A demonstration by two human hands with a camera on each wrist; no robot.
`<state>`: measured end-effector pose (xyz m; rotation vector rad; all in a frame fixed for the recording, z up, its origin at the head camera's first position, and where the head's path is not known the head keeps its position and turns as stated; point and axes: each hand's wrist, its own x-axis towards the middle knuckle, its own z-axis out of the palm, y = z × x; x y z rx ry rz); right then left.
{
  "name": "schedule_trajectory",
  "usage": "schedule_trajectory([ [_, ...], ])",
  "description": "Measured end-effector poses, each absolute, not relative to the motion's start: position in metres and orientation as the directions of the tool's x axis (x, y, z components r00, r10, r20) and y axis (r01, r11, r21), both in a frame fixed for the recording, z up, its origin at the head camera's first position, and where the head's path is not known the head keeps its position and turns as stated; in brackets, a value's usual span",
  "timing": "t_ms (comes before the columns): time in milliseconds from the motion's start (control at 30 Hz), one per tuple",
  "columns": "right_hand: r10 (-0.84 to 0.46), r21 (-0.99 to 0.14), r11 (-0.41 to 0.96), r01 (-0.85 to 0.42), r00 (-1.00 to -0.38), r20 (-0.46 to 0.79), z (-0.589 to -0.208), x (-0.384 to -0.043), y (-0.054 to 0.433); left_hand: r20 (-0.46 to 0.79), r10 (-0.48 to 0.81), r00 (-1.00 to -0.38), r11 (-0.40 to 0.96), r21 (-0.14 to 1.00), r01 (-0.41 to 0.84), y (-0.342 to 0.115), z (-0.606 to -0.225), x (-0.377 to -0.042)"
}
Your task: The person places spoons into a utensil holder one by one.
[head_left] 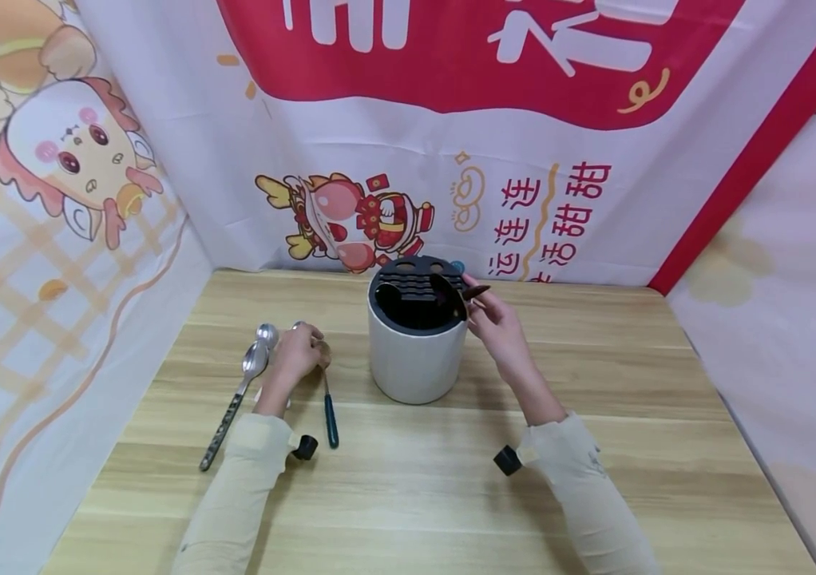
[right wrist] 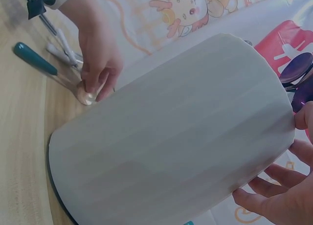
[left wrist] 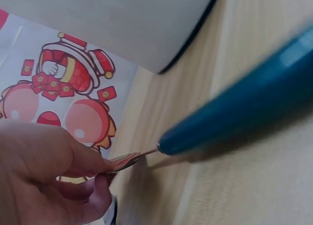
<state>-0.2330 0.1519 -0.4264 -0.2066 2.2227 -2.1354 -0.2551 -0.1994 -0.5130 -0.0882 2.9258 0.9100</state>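
In the head view my left hand [head_left: 296, 357] is left of a white utensil holder [head_left: 415, 363] with a black slotted top. Its thumb and fingers pinch the bowl end of a spoon with a teal handle [head_left: 331, 419]; in the left wrist view that handle [left wrist: 234, 98] points away from the hand, low over the wood. My right hand [head_left: 505, 339] holds the holder's right side near the rim, fingers curved along the wall [right wrist: 171, 132]. Beside its thumb, dark glossy utensils [right wrist: 297, 68] stick out of the top.
Left of my left hand lie several metal spoons, one with a black-and-white patterned handle [head_left: 221, 431]. The wooden table [head_left: 408, 495] meets printed cloth walls [head_left: 200, 184] at the back and both sides.
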Motion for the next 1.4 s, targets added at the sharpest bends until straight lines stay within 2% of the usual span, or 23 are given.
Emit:
schedule_trajectory([
  [433, -0.137, -0.997, 0.026, -0.068, -0.989, 0.063, -0.427, -0.234, 0.152, -0.125, 0.07, -0.99, 0.788, 0.616, -0.022, -0.197, -0.497, -0.245],
  [733, -0.136, -0.998, 0.008, -0.068, -0.989, 0.066, -0.428, -0.233, 0.151, -0.108, 0.031, -0.994, 0.753, 0.656, -0.048, -0.193, -0.483, -0.24],
  [1100, -0.138, -0.997, 0.011, -0.076, -0.988, 0.074, -0.426, -0.233, 0.151, -0.004, 0.012, -1.0, 0.697, 0.717, 0.006, -0.191, -0.47, -0.231],
  [1400, -0.142, -0.998, 0.019, -0.061, -0.988, 0.058, -0.424, -0.232, 0.152, 0.018, -0.006, -1.0, 0.653, 0.757, 0.009, -0.188, -0.452, -0.222],
])
